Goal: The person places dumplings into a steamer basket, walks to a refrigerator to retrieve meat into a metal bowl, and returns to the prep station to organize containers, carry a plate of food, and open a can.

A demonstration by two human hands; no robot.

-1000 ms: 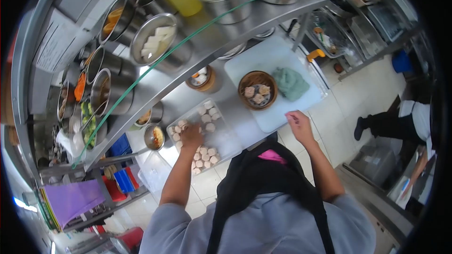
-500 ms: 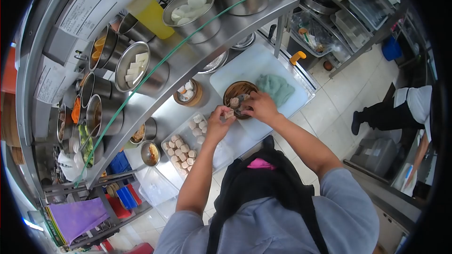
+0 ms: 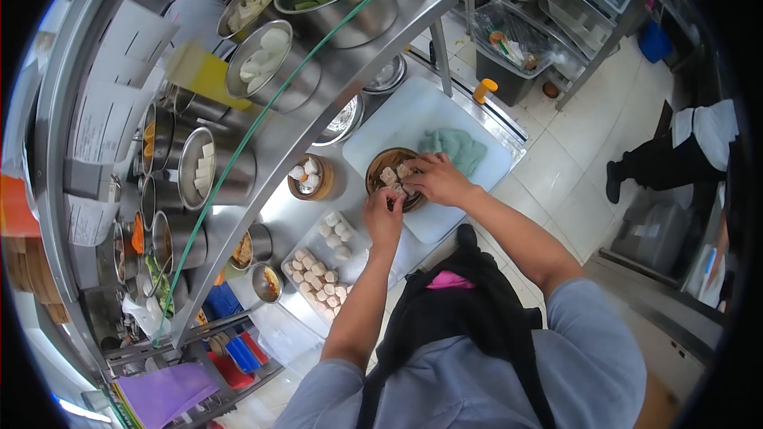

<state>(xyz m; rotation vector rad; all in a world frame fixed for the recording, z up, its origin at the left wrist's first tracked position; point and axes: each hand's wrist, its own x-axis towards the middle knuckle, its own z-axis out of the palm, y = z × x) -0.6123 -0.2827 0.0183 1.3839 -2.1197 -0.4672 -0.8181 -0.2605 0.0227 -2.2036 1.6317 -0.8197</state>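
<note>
A round bamboo steamer basket (image 3: 370,177) stands on the white cutting board (image 3: 381,123) and holds several pale open-topped dumplings (image 3: 389,175). My left hand (image 3: 385,216) is at the basket's near left rim, thumb and fingers pinched on a dumpling at the edge. From the right, my right hand (image 3: 439,183) reaches over the basket, its bent fingers on a dumpling inside; the fingertips are partly hidden. A green cloth (image 3: 453,149) lies crumpled just beyond my right hand. Left of the basket is a plastic tray (image 3: 358,250) with several more dumplings.
A second steamer basket (image 3: 324,183) with white pieces stands to the left. Above the counter, a steel shelf (image 3: 318,123) carries several metal containers of ingredients (image 3: 266,56), with a green cord (image 3: 262,115) along it. Another person (image 3: 675,155) stands at the right.
My left hand has brought its dumpling into the basket, where more dumplings now show. My right hand has shifted slightly over them. The camera view has turned a little.
</note>
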